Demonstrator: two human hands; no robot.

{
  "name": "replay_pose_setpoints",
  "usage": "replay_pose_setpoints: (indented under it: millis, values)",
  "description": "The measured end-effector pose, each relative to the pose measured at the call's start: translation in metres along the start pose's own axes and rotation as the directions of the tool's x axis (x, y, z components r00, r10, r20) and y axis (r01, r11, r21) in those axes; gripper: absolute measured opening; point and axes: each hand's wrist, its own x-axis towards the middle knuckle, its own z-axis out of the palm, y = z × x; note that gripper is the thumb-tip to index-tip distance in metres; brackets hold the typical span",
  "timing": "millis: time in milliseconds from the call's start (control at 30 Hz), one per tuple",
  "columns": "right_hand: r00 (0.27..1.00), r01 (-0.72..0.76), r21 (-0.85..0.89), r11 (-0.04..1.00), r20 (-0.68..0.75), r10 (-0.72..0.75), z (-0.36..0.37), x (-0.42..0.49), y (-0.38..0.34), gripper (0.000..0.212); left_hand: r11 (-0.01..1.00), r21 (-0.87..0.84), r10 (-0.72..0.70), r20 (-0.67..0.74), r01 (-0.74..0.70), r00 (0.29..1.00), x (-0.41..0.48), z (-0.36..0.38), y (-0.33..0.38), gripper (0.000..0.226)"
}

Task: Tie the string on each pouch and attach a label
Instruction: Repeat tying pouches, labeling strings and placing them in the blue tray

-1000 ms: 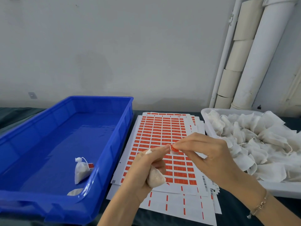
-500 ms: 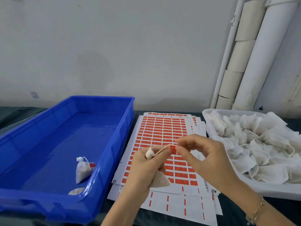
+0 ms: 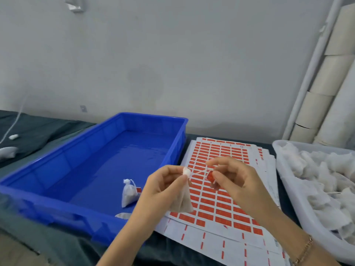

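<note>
view: head camera, looking down over the counter (image 3: 57, 246)
landmark: blue bin (image 3: 57, 208), open-topped, on the counter's dark cloth
left hand (image 3: 161, 191): raised above the blue bin's right near corner; grip clamped on the gathered neck of a pouch (image 3: 182, 200), thumb and fingers pinching just under the bunched top
pouch: hangs from the left hand, its body over the edge of the sheets just right of the blue bin
string (image 3: 199, 171): runs taut from the pouch neck rightward, away from the blue bin, to the other hand
right hand (image 3: 236, 183): further right of the blue bin, above the sheets; grip together on the string's end, fingertips pinched
label (image 3: 210, 177): small red tag on the string, right beside the right hand's fingertips
label sheets (image 3: 221, 150): stack of white sheets with rows of red labels, flat against the blue bin's right wall
finished pouch (image 3: 129, 194): inside the blue bin near its front right, tied, red tag beside it
second pouch (image 3: 123, 215): inside the blue bin at the near wall, mostly hidden
white tray (image 3: 294, 204): well right of the blue bin, beyond the sheets, heaped with loose pouches (image 3: 326, 169)
bracelet (image 3: 305, 248): on the right wrist
</note>
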Motion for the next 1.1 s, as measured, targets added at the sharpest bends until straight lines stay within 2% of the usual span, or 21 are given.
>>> replay_pose_setpoints:
  millis: [67, 133, 300, 367, 433, 533, 633, 700, 800, 867, 933, 967, 1033, 1100]
  values:
    - [0.982, 0.031, 0.059, 0.998, 0.185, -0.042, 0.024, 0.007, -0.011, 0.024, 0.988, 0.106, 0.115, -0.053, -0.109, 0.992, -0.002, -0.023, 0.006, 0.015]
    - [0.955, 0.065, 0.066, 0.996, 0.285, -0.081, 0.050, 0.019, -0.020, 0.035, 0.956, 0.236, 0.198, -0.089, -0.172, 0.976, 0.001, -0.047, 0.012, 0.018]
    - [0.954, 0.078, -0.041, 0.996, 0.292, -0.063, 0.114, 0.066, -0.028, 0.021, 0.907, 0.404, 0.197, -0.170, -0.114, 0.966, 0.030, -0.100, 0.017, 0.010]
    - [0.951, 0.055, -0.127, 0.990, 0.310, -0.013, 0.135, 0.088, -0.023, 0.018, 0.849, 0.526, 0.169, -0.182, -0.050, 0.969, 0.048, -0.117, 0.013, 0.009]
    - [0.946, 0.025, -0.257, 0.966, 0.320, 0.061, 0.153, 0.107, -0.014, 0.019, 0.748, 0.663, 0.136, -0.184, 0.021, 0.974, 0.066, -0.129, 0.007, 0.007]
    - [0.941, 0.045, -0.515, 0.856, 0.309, 0.137, 0.175, 0.127, -0.001, 0.023, 0.616, 0.781, 0.058, -0.174, 0.102, 0.983, 0.086, -0.137, -0.007, 0.014]
    - [0.941, 0.127, -0.685, 0.717, 0.313, 0.132, 0.192, 0.135, 0.007, 0.017, 0.569, 0.802, -0.063, -0.179, 0.183, 0.982, 0.102, -0.136, -0.022, 0.019]
    - [0.936, 0.174, -0.753, 0.635, 0.327, 0.131, 0.199, 0.138, 0.014, 0.014, 0.553, 0.803, -0.119, -0.189, 0.223, 0.975, 0.110, -0.133, -0.029, 0.013]
    - [0.928, 0.201, -0.805, 0.559, 0.339, 0.154, 0.200, 0.137, 0.019, 0.015, 0.561, 0.785, -0.179, -0.196, 0.263, 0.964, 0.118, -0.128, -0.038, 0.013]
    - [0.929, 0.237, -0.797, 0.556, 0.353, 0.111, 0.198, 0.133, 0.019, 0.008, 0.576, 0.767, -0.207, -0.197, 0.282, 0.958, 0.119, -0.124, -0.039, 0.012]
    - [0.935, 0.275, -0.769, 0.577, 0.354, 0.026, 0.185, 0.125, 0.016, 0.008, 0.607, 0.754, -0.145, -0.207, 0.252, 0.968, 0.120, -0.116, -0.033, 0.014]
    - [0.938, 0.281, -0.736, 0.616, 0.347, -0.013, 0.174, 0.121, 0.015, 0.017, 0.645, 0.732, -0.083, -0.217, 0.219, 0.973, 0.121, -0.109, -0.028, 0.016]
    - [0.953, 0.252, -0.593, 0.765, 0.291, -0.088, 0.145, 0.110, 0.013, 0.034, 0.795, 0.591, 0.008, -0.228, 0.132, 0.974, 0.119, -0.085, -0.016, 0.022]
    - [0.977, 0.199, -0.421, 0.885, 0.156, -0.146, 0.105, 0.096, 0.012, 0.041, 0.907, 0.419, 0.050, -0.186, 0.033, 0.981, 0.115, -0.050, -0.006, 0.021]
